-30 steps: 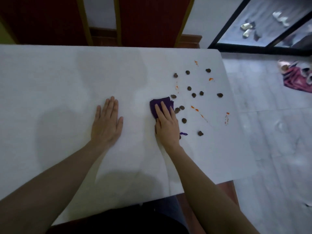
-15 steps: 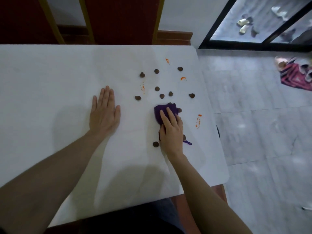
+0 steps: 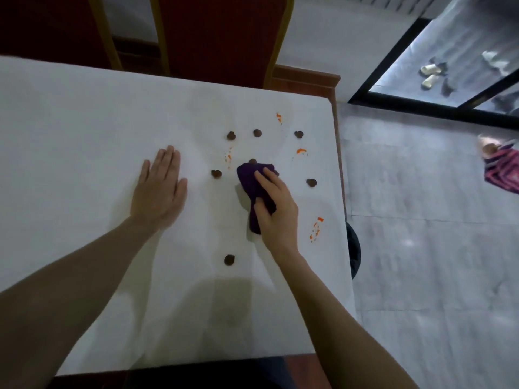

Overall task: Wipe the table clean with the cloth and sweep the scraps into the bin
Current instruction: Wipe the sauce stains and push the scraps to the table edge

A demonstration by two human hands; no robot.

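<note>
My right hand (image 3: 276, 210) presses on a crumpled purple cloth (image 3: 252, 181) on the white table (image 3: 84, 141), with its thumb tucked round the cloth. Several brown scraps lie around it: one (image 3: 230, 135) to the far left, one (image 3: 311, 182) to the right, one (image 3: 229, 259) nearer me. Another scrap (image 3: 252, 161) touches the cloth's far edge. Orange smears (image 3: 316, 230) mark the table right of my wrist, and more orange smears (image 3: 301, 151) lie beyond the cloth. My left hand (image 3: 160, 189) rests flat on the table, left of the mess.
A dark round bin (image 3: 354, 248) shows just past the table's right edge, low on the grey floor. Red chairs (image 3: 219, 35) stand behind the table. A pink bundle (image 3: 502, 172) lies on the floor far right.
My right hand has pushed the cloth away from me, into the middle of the scraps. The view has swung right. My left hand stays flat.
</note>
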